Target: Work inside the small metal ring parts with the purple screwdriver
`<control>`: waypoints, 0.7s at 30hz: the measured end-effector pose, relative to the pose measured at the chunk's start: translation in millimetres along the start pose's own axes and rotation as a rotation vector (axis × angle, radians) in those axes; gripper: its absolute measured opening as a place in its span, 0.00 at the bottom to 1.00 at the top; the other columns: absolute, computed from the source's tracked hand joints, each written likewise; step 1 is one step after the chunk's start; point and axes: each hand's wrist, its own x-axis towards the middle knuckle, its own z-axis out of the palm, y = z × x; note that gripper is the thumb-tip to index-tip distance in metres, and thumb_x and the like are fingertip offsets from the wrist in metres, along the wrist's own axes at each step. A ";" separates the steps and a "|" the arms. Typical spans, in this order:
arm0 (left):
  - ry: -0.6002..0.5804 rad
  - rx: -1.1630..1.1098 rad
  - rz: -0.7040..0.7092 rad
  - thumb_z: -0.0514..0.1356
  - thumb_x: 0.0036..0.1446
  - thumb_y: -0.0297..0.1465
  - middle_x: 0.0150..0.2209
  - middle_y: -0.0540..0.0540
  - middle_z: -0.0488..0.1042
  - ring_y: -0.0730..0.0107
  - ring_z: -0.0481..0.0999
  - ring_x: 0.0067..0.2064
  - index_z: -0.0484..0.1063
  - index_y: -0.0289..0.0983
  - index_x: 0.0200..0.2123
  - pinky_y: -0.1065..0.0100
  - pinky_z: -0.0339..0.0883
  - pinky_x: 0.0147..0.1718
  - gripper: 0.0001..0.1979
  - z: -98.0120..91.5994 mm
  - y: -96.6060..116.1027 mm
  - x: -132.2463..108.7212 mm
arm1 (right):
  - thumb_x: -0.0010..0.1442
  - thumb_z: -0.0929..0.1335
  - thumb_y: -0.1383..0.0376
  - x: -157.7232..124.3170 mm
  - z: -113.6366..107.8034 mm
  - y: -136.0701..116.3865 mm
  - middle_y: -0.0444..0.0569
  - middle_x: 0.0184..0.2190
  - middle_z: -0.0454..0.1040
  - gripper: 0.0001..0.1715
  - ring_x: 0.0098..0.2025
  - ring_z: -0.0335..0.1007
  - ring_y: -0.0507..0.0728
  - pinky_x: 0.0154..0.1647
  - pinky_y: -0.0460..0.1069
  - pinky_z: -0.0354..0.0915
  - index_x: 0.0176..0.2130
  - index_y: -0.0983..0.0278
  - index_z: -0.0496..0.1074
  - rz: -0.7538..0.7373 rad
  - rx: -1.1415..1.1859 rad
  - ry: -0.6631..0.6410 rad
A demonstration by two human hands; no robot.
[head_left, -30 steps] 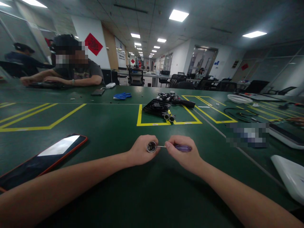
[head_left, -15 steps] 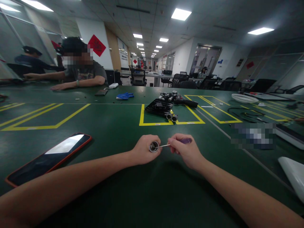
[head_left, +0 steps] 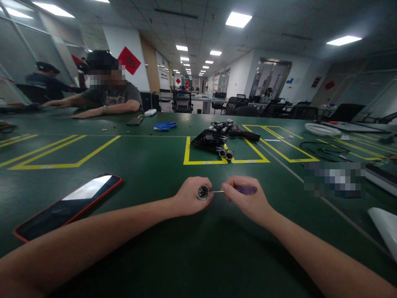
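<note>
My left hand [head_left: 187, 198] is wrapped round a small cylinder with a round metal rim [head_left: 203, 199], its open end facing me. Dark parts show inside the rim, too small to make out. A screwdriver with a translucent purple handle [head_left: 248, 190] is gripped in my right hand [head_left: 252, 203], just to the right. Its thin shaft points left and its tip is at the cylinder's open end; whether it touches the parts inside I cannot tell. Both hands are a little above the green table [head_left: 198, 256].
Ahead, a black bag [head_left: 208, 141] and metal cylinders [head_left: 228, 155] lie by yellow tape marks. A phone [head_left: 70, 207] rests at left, a blue glove [head_left: 165, 126] farther back. A white object [head_left: 384, 227] sits at right. Another person [head_left: 113, 95] sits across the table.
My right hand has moved slightly right, and the screwdriver now lies more level. My left hand still holds the cylinder in nearly the same place. The whole view has shifted slightly.
</note>
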 end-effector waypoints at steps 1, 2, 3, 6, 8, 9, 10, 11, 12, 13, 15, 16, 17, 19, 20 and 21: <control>-0.001 0.001 0.003 0.58 0.49 0.30 0.22 0.52 0.67 0.76 0.66 0.25 0.64 0.34 0.24 0.73 0.58 0.25 0.06 -0.1 0.2 0.1 | 0.54 0.64 0.64 0.0 0.0 -0.3 0.41 0.16 0.63 0.16 0.21 0.59 0.48 0.24 0.45 0.56 0.17 0.65 0.64 -0.014 -0.010 0.000; 0.002 0.003 0.005 0.58 0.49 0.30 0.22 0.51 0.66 0.76 0.66 0.25 0.65 0.34 0.24 0.73 0.58 0.25 0.06 0.0 0.3 0.3 | 0.54 0.64 0.64 0.0 0.1 -0.5 0.41 0.16 0.62 0.16 0.21 0.59 0.48 0.24 0.45 0.56 0.17 0.65 0.64 -0.020 -0.012 0.002; 0.003 0.004 0.004 0.58 0.49 0.30 0.22 0.51 0.67 0.76 0.66 0.25 0.65 0.34 0.24 0.73 0.58 0.25 0.06 0.2 0.2 0.3 | 0.54 0.64 0.64 0.1 0.1 -0.6 0.41 0.16 0.62 0.16 0.21 0.58 0.48 0.24 0.45 0.56 0.17 0.64 0.63 -0.020 -0.010 0.006; -0.001 0.006 -0.013 0.58 0.49 0.30 0.23 0.51 0.67 0.76 0.66 0.25 0.65 0.34 0.24 0.73 0.59 0.25 0.06 1.2 0.1 0.1 | 0.54 0.64 0.64 0.5 -0.1 -1.0 0.41 0.16 0.62 0.16 0.21 0.57 0.48 0.23 0.45 0.55 0.17 0.64 0.63 -0.009 0.013 0.007; -0.002 0.009 -0.019 0.58 0.49 0.30 0.23 0.51 0.67 0.76 0.66 0.25 0.65 0.34 0.24 0.74 0.59 0.25 0.06 1.4 0.3 -0.1 | 0.53 0.64 0.64 0.3 0.0 -1.4 0.41 0.16 0.62 0.15 0.21 0.57 0.48 0.23 0.45 0.55 0.18 0.65 0.64 0.000 0.033 -0.004; -0.001 0.011 -0.017 0.58 0.49 0.30 0.23 0.51 0.67 0.76 0.66 0.25 0.65 0.34 0.24 0.74 0.59 0.25 0.06 1.3 0.5 -0.1 | 0.53 0.64 0.64 0.1 0.2 -1.7 0.41 0.17 0.62 0.15 0.21 0.58 0.48 0.23 0.45 0.55 0.18 0.65 0.64 0.008 0.045 -0.014; 0.001 0.011 -0.012 0.58 0.49 0.30 0.23 0.51 0.67 0.76 0.66 0.25 0.65 0.34 0.24 0.74 0.59 0.25 0.06 1.1 0.7 -0.2 | 0.53 0.64 0.64 -0.2 0.5 -1.9 0.41 0.17 0.62 0.15 0.21 0.58 0.48 0.23 0.45 0.55 0.18 0.65 0.64 0.016 0.056 -0.022; 0.002 0.008 -0.006 0.58 0.49 0.30 0.23 0.51 0.67 0.76 0.65 0.25 0.65 0.34 0.24 0.74 0.58 0.25 0.06 0.9 0.8 -0.2 | 0.53 0.64 0.64 -0.5 1.0 -2.2 0.41 0.17 0.62 0.15 0.21 0.58 0.48 0.23 0.45 0.55 0.18 0.65 0.64 0.024 0.067 -0.031; 0.005 0.005 0.000 0.58 0.48 0.30 0.22 0.51 0.67 0.76 0.65 0.25 0.65 0.34 0.24 0.74 0.58 0.25 0.06 0.7 0.8 -0.2 | 0.53 0.64 0.63 -0.7 1.5 -2.4 0.41 0.17 0.63 0.15 0.21 0.58 0.48 0.24 0.45 0.55 0.18 0.65 0.64 0.030 0.076 -0.038; 0.007 0.001 0.004 0.58 0.48 0.29 0.22 0.51 0.67 0.76 0.65 0.24 0.65 0.34 0.23 0.74 0.58 0.25 0.06 0.5 0.7 -0.2 | 0.53 0.64 0.63 -0.8 2.0 -2.4 0.41 0.17 0.63 0.15 0.22 0.58 0.49 0.24 0.45 0.56 0.18 0.65 0.65 0.036 0.083 -0.042; 0.012 -0.008 0.006 0.58 0.48 0.29 0.22 0.51 0.67 0.76 0.65 0.24 0.65 0.34 0.23 0.74 0.58 0.24 0.06 0.5 0.4 -0.3 | 0.54 0.64 0.63 -0.4 3.1 -1.4 0.41 0.17 0.63 0.15 0.22 0.59 0.49 0.24 0.45 0.56 0.18 0.64 0.65 0.058 0.095 -0.043; 0.016 -0.011 0.007 0.58 0.48 0.29 0.22 0.51 0.67 0.76 0.65 0.24 0.65 0.34 0.24 0.74 0.58 0.24 0.06 0.6 0.3 -0.5 | 0.54 0.64 0.63 0.0 3.6 -0.4 0.41 0.16 0.64 0.16 0.21 0.59 0.49 0.23 0.45 0.56 0.18 0.64 0.65 0.078 0.102 -0.041; 0.020 -0.013 0.006 0.58 0.48 0.29 0.22 0.51 0.67 0.76 0.65 0.24 0.65 0.34 0.24 0.74 0.58 0.25 0.05 0.7 0.2 -0.6 | 0.54 0.64 0.62 0.5 4.1 1.0 0.41 0.16 0.64 0.16 0.21 0.59 0.49 0.23 0.45 0.56 0.18 0.64 0.65 0.103 0.114 -0.040; 0.023 -0.018 0.001 0.58 0.48 0.28 0.23 0.51 0.67 0.76 0.65 0.25 0.65 0.34 0.24 0.74 0.59 0.25 0.05 1.0 0.4 -0.9 | 0.54 0.64 0.62 1.4 5.1 4.3 0.41 0.15 0.64 0.17 0.20 0.57 0.48 0.22 0.45 0.55 0.17 0.65 0.65 0.154 0.147 -0.037; 0.026 -0.019 -0.003 0.58 0.48 0.28 0.22 0.51 0.67 0.76 0.65 0.24 0.65 0.34 0.23 0.74 0.59 0.25 0.05 1.0 0.6 -1.0 | 0.54 0.65 0.62 1.8 5.4 5.8 0.41 0.15 0.64 0.17 0.19 0.56 0.48 0.21 0.45 0.54 0.17 0.65 0.65 0.172 0.165 -0.035; 0.024 -0.020 -0.008 0.58 0.48 0.28 0.22 0.51 0.67 0.76 0.65 0.24 0.65 0.34 0.23 0.74 0.59 0.25 0.05 1.1 0.8 -1.0 | 0.54 0.65 0.62 1.9 5.7 6.9 0.41 0.15 0.64 0.17 0.19 0.56 0.47 0.21 0.44 0.53 0.18 0.65 0.65 0.182 0.180 -0.036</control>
